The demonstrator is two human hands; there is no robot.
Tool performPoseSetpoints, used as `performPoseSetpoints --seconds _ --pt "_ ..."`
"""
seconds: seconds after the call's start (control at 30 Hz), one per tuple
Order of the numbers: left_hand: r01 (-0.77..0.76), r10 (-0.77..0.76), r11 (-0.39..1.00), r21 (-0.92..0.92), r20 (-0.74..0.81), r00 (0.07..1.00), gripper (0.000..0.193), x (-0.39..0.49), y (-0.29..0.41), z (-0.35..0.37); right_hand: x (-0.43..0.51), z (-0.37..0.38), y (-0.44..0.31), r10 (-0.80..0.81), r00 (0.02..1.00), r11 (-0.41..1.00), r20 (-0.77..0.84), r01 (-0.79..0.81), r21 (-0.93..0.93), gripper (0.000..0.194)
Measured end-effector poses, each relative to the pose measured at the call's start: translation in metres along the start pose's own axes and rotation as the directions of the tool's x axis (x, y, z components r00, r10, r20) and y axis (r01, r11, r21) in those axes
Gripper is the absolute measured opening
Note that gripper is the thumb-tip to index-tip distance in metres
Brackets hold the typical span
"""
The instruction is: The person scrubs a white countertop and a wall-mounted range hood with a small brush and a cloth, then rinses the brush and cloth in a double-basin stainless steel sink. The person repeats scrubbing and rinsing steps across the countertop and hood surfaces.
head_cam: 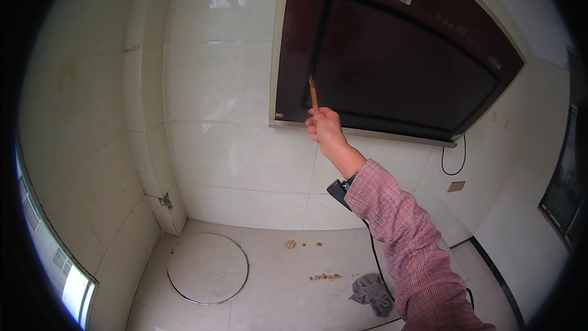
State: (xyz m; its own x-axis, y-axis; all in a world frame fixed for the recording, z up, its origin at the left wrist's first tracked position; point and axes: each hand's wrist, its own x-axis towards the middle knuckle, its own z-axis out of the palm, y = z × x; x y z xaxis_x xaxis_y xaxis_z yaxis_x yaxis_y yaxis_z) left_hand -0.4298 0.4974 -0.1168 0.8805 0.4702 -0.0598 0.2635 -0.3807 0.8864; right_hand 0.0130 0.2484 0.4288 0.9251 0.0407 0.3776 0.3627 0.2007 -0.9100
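Observation:
My right hand [325, 129] reaches up from the lower right, in a pink checked sleeve, with a black device [340, 193] at the wrist. Its fingers are closed on a thin, brown-stained tool [313, 94], whose exact kind I cannot tell. The tool points upward, its tip over the lower left part of a dark red and black range hood's front panel [395, 59]; whether it touches the panel is unclear. My left hand is out of view.
A crumpled grey cloth [373, 295] lies on the pale tiled surface [271, 303] below, near brown residue [325, 277] and a round, metal-rimmed disc [207, 268]. A black cable [376, 253] runs down from the wrist device. A pipe fitting [166, 202] juts from the left corner.

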Motion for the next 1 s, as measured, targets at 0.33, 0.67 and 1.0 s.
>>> performPoseSetpoints --seconds 0.33,0.67,1.0 --pt "0.094 -0.086 0.986 -0.137 0.064 0.994 0.016 -0.005 0.041 0.001 0.056 0.032 -0.002 0.183 0.983 0.875 -0.028 -0.15 0.46 0.007" --pt "0.036 -0.03 0.984 -0.174 0.034 0.999 0.018 -0.001 0.018 -0.004 0.045 0.059 -0.034 0.043 0.987 0.875 -0.157 0.038 0.483 0.014" --pt "0.055 -0.05 0.983 -0.172 0.037 0.998 0.019 -0.013 0.021 -0.014 0.042 0.062 -0.047 -0.075 0.98 0.886 -0.185 0.151 0.439 0.01"
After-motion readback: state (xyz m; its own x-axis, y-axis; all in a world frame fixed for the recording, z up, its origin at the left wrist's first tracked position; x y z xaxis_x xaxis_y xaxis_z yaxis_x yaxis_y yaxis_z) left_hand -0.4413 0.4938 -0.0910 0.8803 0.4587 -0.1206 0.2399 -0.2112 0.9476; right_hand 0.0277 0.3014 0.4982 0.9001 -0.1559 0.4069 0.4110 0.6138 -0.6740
